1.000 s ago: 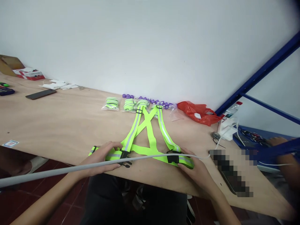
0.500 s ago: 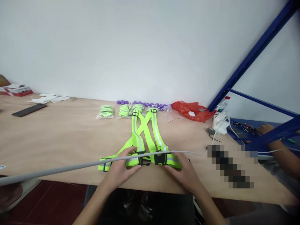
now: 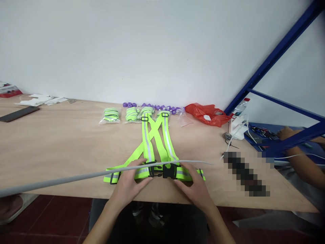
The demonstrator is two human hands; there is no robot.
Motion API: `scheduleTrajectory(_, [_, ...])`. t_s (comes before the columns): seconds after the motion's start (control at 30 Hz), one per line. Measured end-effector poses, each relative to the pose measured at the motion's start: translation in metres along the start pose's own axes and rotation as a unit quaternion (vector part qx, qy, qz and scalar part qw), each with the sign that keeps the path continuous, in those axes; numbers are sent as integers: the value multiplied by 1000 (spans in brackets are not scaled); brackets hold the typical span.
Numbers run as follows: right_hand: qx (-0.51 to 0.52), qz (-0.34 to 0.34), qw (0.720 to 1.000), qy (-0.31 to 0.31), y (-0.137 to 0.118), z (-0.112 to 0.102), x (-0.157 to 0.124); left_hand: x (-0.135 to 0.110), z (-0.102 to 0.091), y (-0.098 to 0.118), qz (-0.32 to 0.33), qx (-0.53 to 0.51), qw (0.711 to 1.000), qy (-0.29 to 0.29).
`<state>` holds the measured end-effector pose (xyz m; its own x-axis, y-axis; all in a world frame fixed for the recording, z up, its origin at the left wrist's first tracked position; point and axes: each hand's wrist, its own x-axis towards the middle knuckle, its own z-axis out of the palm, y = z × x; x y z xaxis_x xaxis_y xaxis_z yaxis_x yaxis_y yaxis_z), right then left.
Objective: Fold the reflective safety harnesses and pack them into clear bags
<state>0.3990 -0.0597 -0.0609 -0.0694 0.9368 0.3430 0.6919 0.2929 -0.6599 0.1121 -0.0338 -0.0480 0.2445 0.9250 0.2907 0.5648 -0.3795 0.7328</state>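
A neon yellow-green reflective strap vest [image 3: 154, 142] lies flat on the wooden table [image 3: 63, 145], its straps crossing toward the wall. Its waist belt runs along the near edge, with the two halves of a black buckle [image 3: 162, 171] close together at the middle. My left hand [image 3: 130, 183] grips the belt just left of the buckle. My right hand [image 3: 194, 184] grips the belt just right of it. A grey cable [image 3: 76, 177] slants across in front of both hands.
Bagged green straps [image 3: 110, 115] and purple parts [image 3: 152, 106] line the wall, with a red plastic bag [image 3: 207, 117] to their right. A dark phone [image 3: 19, 113] lies far left. Another person's arm [image 3: 302, 162] reaches by the blue shelf frame [image 3: 274, 57].
Both hands have drawn the belt ends inward, so the buckle halves that lay far apart now sit close together. The view has shifted to the right.
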Motion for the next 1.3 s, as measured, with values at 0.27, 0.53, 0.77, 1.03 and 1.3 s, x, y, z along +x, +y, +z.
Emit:
scheduleTrajectory(0.27, [-18, -8, 1000, -20, -11, -5, 3, -1, 0, 0, 49, 19, 999, -4])
scheduleTrajectory(0.53, [-34, -36, 998, -38, -11, -6, 2, -4, 3, 4, 78, 56, 995, 1])
scheduleTrajectory(0.77, [-44, -80, 994, -59, -15, -5, 4, -5, 9, 4, 98, 60, 993, -35])
scheduleTrajectory(1.03, [-112, -146, 983, -23, -12, -1, 5, -5, 19, 2, 68, 98, 992, -47])
scheduleTrajectory(1.3, [-256, -288, 921, 63, 27, -10, 4, -16, -2, -4, 158, 160, 974, 27])
